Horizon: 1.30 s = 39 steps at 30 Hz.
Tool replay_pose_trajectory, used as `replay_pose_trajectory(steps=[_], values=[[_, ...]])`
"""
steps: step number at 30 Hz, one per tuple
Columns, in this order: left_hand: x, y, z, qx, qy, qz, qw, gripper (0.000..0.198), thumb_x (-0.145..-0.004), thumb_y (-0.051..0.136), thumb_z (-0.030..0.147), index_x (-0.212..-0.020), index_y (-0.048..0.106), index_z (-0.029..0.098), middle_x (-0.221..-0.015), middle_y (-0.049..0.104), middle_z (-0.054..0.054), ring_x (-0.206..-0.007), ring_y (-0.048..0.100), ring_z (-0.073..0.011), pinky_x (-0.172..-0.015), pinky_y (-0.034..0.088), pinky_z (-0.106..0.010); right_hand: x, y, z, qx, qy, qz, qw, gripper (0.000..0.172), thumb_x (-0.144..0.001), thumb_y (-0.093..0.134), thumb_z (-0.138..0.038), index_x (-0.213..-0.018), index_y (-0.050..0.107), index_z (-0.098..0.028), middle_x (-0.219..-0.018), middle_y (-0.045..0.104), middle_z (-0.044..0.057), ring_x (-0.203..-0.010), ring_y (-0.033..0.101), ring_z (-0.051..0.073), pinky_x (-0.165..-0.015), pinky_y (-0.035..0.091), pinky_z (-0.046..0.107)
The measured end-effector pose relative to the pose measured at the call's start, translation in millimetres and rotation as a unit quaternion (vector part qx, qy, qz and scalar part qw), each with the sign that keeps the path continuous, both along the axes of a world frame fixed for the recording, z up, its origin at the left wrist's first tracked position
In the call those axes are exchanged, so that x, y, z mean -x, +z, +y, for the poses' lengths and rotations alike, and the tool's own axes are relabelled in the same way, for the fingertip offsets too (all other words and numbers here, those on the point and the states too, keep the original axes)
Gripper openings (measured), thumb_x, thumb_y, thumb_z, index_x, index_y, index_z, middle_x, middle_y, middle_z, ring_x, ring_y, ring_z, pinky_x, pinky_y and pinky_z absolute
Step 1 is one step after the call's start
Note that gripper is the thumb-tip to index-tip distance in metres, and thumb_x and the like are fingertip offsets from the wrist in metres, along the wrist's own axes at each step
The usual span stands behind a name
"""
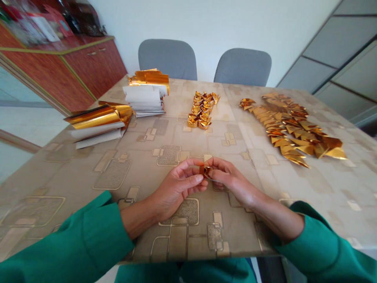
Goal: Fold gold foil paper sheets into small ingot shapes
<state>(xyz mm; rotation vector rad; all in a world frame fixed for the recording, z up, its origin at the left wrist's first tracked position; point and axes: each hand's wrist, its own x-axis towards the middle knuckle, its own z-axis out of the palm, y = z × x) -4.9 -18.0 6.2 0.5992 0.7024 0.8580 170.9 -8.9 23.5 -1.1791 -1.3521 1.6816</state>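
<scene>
- Left hand [176, 188] and right hand [235, 182] close together, fingertips of both pinching a tiny folded gold foil piece [205, 171] between them, just above the patterned tablecloth [321, 188]
- Straight ahead of the hands: double row of folded gold foil nuggets [202, 111]
- Farther right: long heap of gold foil triangles [290, 127]
- Ahead and left: two stacks of gold-backed paper strips [98, 124] [147, 94], pretty neat too

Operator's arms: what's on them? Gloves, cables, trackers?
Both arms wear long green sleeves, the left sleeve and the right sleeve, plain with no visible markings, ending short of the wrists. The left hand and right hand are bare: no gloves, cables, trackers, rings or watch visible.
</scene>
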Motion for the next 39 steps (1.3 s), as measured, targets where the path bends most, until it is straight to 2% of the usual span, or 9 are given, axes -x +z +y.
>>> replay_pose_trajectory(steps=[6, 9, 14, 21, 26, 28, 30, 35, 39], values=[[0, 0.3, -1, -0.003, -0.007, 0.001, 1.000, 0.027, -0.073, 0.079, 0.015, -0.089, 0.057, 0.017, -0.079, 0.066, 0.003, -0.068, 0.068, -0.0101, -0.066, 0.056, -0.021, -5, -5.6, 1, -0.002, 0.021, -0.001, 1.000, 0.009, -0.083, 0.058, -0.028, -0.084, 0.056, -0.020, -0.064, 0.046, -0.006, -0.054, 0.033, 0.009, -0.049, 0.025, 0.023], [1, 2.1, 2, -0.002, 0.008, 0.012, 1.000, 0.028, -0.072, 0.080, 0.015, -0.087, 0.056, 0.017, -0.075, 0.064, 0.004, -0.064, 0.067, -0.0089, -0.061, 0.056, -0.019, -6, -2.9, 2, -0.017, 0.014, -0.001, 1.000, 0.017, -0.088, 0.057, -0.037, -0.086, 0.057, -0.021, -0.065, 0.046, -0.005, -0.055, 0.037, 0.010, -0.050, 0.028, 0.024], [3, 1.8, 10, -0.007, 0.089, 0.001, 0.996, 0.031, -0.070, 0.081, 0.013, -0.087, 0.056, 0.017, -0.080, 0.066, 0.004, -0.060, 0.064, -0.0057, -0.060, 0.056, -0.017, -3, -3.3, 4, -0.145, -0.046, -0.036, 0.988, 0.028, -0.084, 0.067, -0.044, -0.098, 0.058, -0.022, -0.075, 0.055, -0.002, -0.063, 0.046, 0.012, -0.058, 0.035, 0.026], [5, 0.1, 13, -0.088, 0.070, 0.094, 0.989, 0.026, -0.076, 0.074, 0.014, -0.095, 0.056, 0.017, -0.097, 0.069, -0.002, -0.065, 0.068, -0.0096, -0.066, 0.056, -0.024, -9, -22.9, 19, -0.245, -0.094, -0.074, 0.962, 0.017, -0.085, 0.067, -0.037, -0.086, 0.062, -0.021, -0.072, 0.057, -0.002, -0.064, 0.048, 0.012, -0.060, 0.037, 0.027], [5, -1.5, 12, -0.137, 0.081, 0.162, 0.974, 0.025, -0.079, 0.068, 0.016, -0.102, 0.058, 0.017, -0.120, 0.063, -0.008, -0.070, 0.067, -0.0098, -0.072, 0.053, -0.027, -59, -24.5, 77, -0.291, -0.173, -0.205, 0.918, 0.020, -0.081, 0.068, -0.038, -0.085, 0.063, -0.019, -0.071, 0.060, 0.000, -0.060, 0.049, 0.013, -0.059, 0.037, 0.027], [5, -3.3, 12, -0.150, 0.073, 0.176, 0.970, 0.023, -0.079, 0.067, 0.017, -0.101, 0.059, 0.016, -0.116, 0.064, -0.007, -0.071, 0.065, -0.0100, -0.071, 0.052, -0.027, -85, -25.0, 110, -0.301, -0.237, -0.308, 0.871, 0.019, -0.082, 0.065, -0.036, -0.085, 0.064, -0.018, -0.071, 0.063, 0.002, -0.060, 0.051, 0.014, -0.058, 0.037, 0.028], [5, -5.2, 13, -0.159, 0.067, 0.184, 0.968, 0.021, -0.079, 0.066, 0.018, -0.100, 0.059, 0.016, -0.107, 0.067, -0.005, -0.071, 0.064, -0.0103, -0.070, 0.050, -0.026, -106, -26.7, 142, -0.305, -0.257, -0.437, 0.806, 0.016, -0.081, 0.063, -0.034, -0.085, 0.066, -0.018, -0.077, 0.069, 0.005, -0.066, 0.057, 0.017, -0.060, 0.038, 0.028], [6, -6.7, 15, -0.149, 0.044, 0.201, 0.967, 0.023, -0.081, 0.063, 0.021, -0.103, 0.059, 0.016, -0.077, 0.068, -0.001, -0.071, 0.063, -0.0118, -0.070, 0.046, -0.024, -117, -36.1, 204, -0.305, -0.239, -0.472, 0.792, 0.011, -0.079, 0.063, -0.028, -0.082, 0.069, -0.019, -0.084, 0.074, 0.007, -0.076, 0.062, 0.021, -0.064, 0.041, 0.028], [8, -5.5, 14, -0.137, 0.033, 0.214, 0.967, 0.025, -0.082, 0.062, 0.021, -0.106, 0.059, 0.016, -0.073, 0.068, 0.000, -0.071, 0.062, -0.0119, -0.070, 0.045, -0.024, -107, -43.2, 244, -0.308, -0.224, -0.478, 0.791, 0.011, -0.081, 0.063, -0.027, -0.085, 0.070, -0.020, -0.085, 0.074, 0.007, -0.076, 0.064, 0.021, -0.067, 0.043, 0.029]])
